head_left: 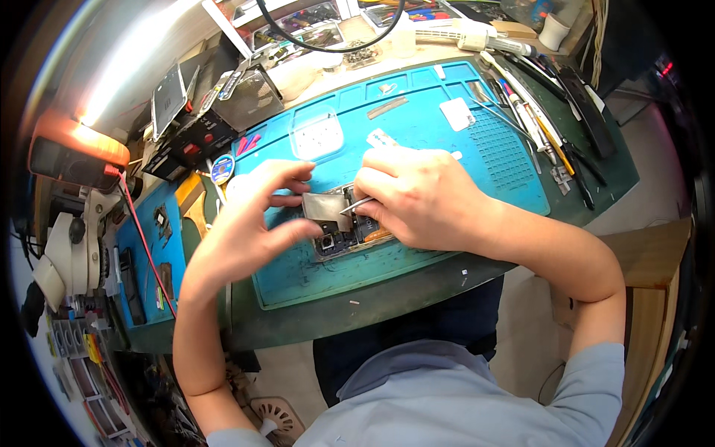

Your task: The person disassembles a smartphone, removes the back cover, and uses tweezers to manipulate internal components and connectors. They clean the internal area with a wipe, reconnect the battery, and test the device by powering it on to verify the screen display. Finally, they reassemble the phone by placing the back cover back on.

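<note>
An opened smartphone (328,245) lies slightly tilted on the blue work mat, its inner parts and a round camera showing at the lower left. A grey metal plate (325,207) stands raised over its left part. My right hand (417,195) is closed around a thin metal tool (356,205) whose tip meets the plate's right edge; whether it is tweezers or a pry tool I cannot tell. It also covers the phone's right part. Beside the plate, my left hand (257,216) is open, thumb and fingers apart, with its thumb tip close to the plate's lower left.
The blue mat (447,201) bears a clear plastic box (316,132) with small parts. Pens and tools (536,123) lie at the right. An orange multimeter (78,153) with a red lead stands left, near a black boxy device (197,134). A black ring (335,48) hangs at the top.
</note>
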Demonstrator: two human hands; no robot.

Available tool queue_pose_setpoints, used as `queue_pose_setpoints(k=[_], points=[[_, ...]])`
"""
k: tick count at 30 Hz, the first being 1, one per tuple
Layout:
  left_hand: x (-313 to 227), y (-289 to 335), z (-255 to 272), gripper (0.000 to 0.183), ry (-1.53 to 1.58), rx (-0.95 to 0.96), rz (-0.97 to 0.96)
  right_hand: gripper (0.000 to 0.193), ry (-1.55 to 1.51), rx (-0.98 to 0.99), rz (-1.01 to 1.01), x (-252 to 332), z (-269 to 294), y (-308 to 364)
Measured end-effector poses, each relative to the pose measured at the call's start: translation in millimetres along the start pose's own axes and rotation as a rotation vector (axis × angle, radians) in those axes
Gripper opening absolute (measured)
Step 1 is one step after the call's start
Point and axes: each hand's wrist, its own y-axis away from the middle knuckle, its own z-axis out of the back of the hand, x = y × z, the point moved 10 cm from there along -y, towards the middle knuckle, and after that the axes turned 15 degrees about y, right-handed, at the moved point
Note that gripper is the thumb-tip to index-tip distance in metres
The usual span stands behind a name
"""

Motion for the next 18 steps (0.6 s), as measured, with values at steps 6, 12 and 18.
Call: queue_pose_setpoints(k=[6, 12, 18], points=[[-5, 18, -23, 0.077, -0.255, -0.07, -0.025, 0.02, -0.017, 0.029, -0.03, 0, -2, -2], [-3, 20, -23, 0.072, -0.256, -0.091, -0.033, 0.017, -0.047, 0.009, -0.092, -2, -3, -4], [-8, 22, -22, 0.073, -0.225, -0.102, -0.08, 0.02, -0.028, 0.04, -0.06, -2, -6, -6]])
